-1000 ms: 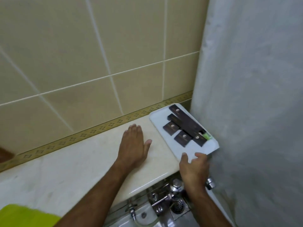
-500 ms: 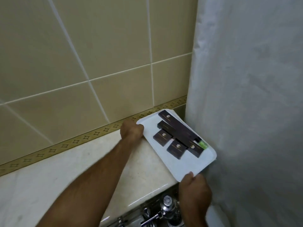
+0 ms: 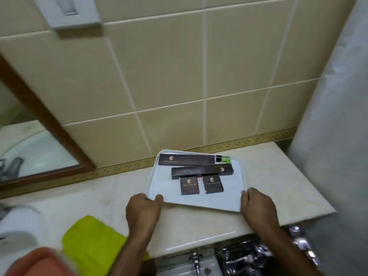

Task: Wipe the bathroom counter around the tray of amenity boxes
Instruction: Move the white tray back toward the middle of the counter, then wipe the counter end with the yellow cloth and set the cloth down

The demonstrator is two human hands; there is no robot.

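Observation:
A white tray (image 3: 165, 188) sits over the middle of the cream marble counter (image 3: 278, 180), its near edge slightly raised. Several dark brown amenity boxes (image 3: 202, 170) and a small green bottle (image 3: 225, 159) lie on it. My left hand (image 3: 142, 213) grips the tray's near left corner. My right hand (image 3: 257, 209) grips its near right corner. A yellow-green cloth (image 3: 91, 242) lies on the counter to the left of my left arm, untouched.
A grey shower curtain (image 3: 334, 136) hangs at the right end of the counter. Chrome taps (image 3: 245, 255) sit below the counter's front edge. A wood-framed mirror (image 3: 49, 124) is on the tiled wall at left. A white object (image 3: 18, 224) stands far left.
Both hands have carried the tray leftward from the corner by the curtain toward the counter's middle. The left hand shifted from the tray's far corner to its near left corner.

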